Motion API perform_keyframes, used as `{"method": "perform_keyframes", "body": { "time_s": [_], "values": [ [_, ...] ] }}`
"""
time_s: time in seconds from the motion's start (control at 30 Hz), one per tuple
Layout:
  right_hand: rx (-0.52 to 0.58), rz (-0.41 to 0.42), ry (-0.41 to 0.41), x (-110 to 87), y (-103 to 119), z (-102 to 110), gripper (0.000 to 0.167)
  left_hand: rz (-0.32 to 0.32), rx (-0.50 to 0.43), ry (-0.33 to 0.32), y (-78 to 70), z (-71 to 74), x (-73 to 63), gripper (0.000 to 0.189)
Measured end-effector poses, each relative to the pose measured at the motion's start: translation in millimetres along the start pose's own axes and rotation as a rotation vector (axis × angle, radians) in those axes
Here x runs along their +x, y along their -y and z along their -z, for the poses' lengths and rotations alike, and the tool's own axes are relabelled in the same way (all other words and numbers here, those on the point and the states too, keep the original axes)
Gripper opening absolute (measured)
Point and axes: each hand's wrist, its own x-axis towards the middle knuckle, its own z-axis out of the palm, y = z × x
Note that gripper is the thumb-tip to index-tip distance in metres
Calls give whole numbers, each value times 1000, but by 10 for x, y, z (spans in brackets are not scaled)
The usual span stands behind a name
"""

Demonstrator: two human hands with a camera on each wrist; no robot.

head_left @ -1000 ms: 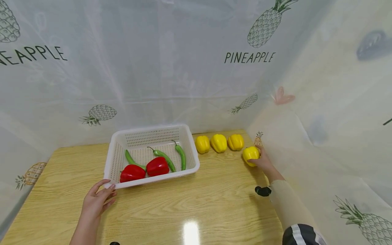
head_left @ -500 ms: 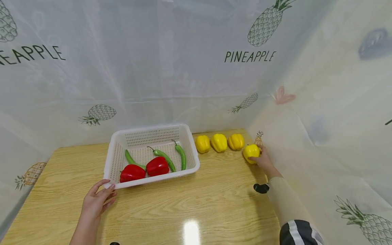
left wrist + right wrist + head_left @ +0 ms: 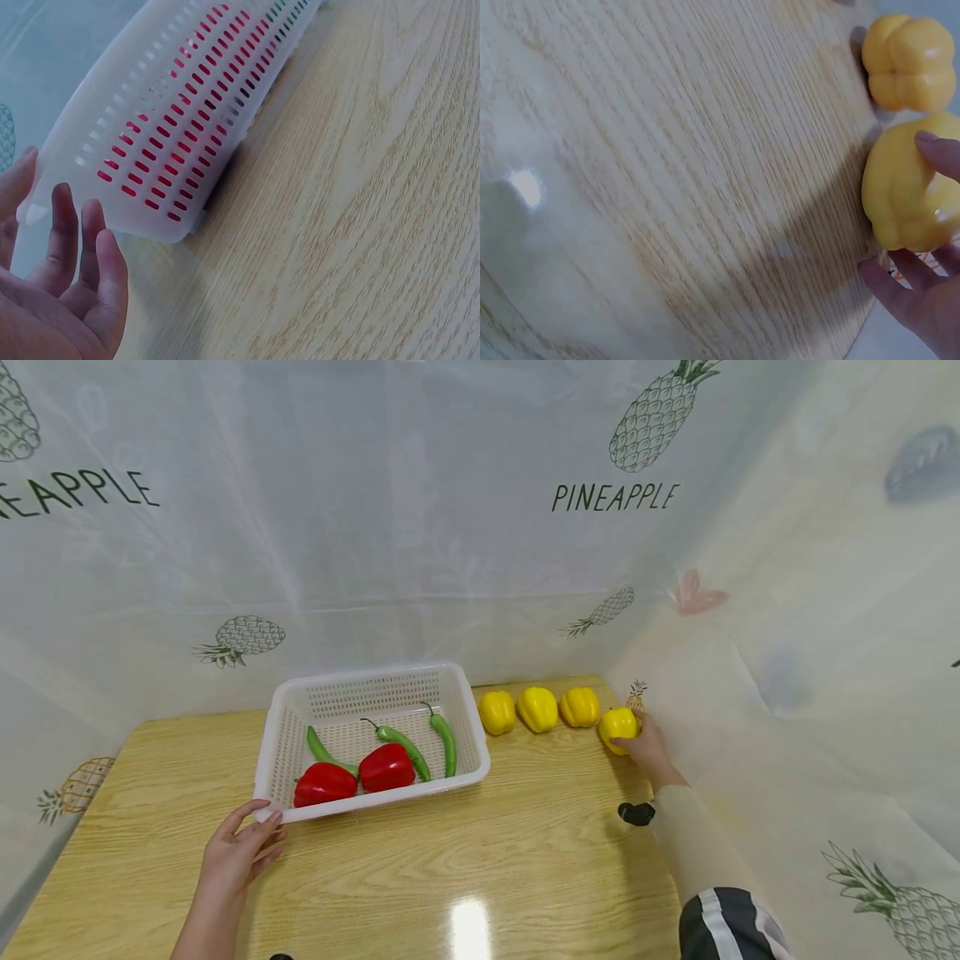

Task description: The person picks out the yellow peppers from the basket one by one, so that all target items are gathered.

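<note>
My left hand (image 3: 234, 856) holds the near left corner of a white plastic basket (image 3: 272, 760), its thumb and a finger at the rim. In the left wrist view the other fingers (image 3: 112, 277) curve in the air below the rim. Inside the basket lie two red bell peppers (image 3: 387, 767) and three green chili peppers (image 3: 444, 745). At the table's right edge my right hand (image 3: 649, 752) grips a yellow bell pepper (image 3: 617, 728). The right wrist view shows the thumb on that pepper's side and the other fingers beneath or behind it, partly hidden.
Three more yellow bell peppers (image 3: 537, 709) stand in a row along the back edge, right of the basket. The wooden table (image 3: 420, 877) meets a pineapple-print curtain (image 3: 420, 527) behind and on the right.
My right hand has moved slightly toward the back with the yellow bell pepper, bringing it nearer the row. The left hand and the basket have stayed in place.
</note>
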Motion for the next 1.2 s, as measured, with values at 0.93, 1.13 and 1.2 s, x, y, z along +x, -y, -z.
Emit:
{"method": "perform_keyframes", "body": {
  "time_s": [0.93,1.13,1.2],
  "values": [
    [-12,6,-206,181,47,-142,75,-11,-12,4,32,13,14,29],
    [-53,-7,-197,223,77,-126,75,-9,-18,0,31,11,26,27],
    [-71,-20,-192,240,77,-122,75,-9,-21,-2,34,13,34,26]
  ]
}}
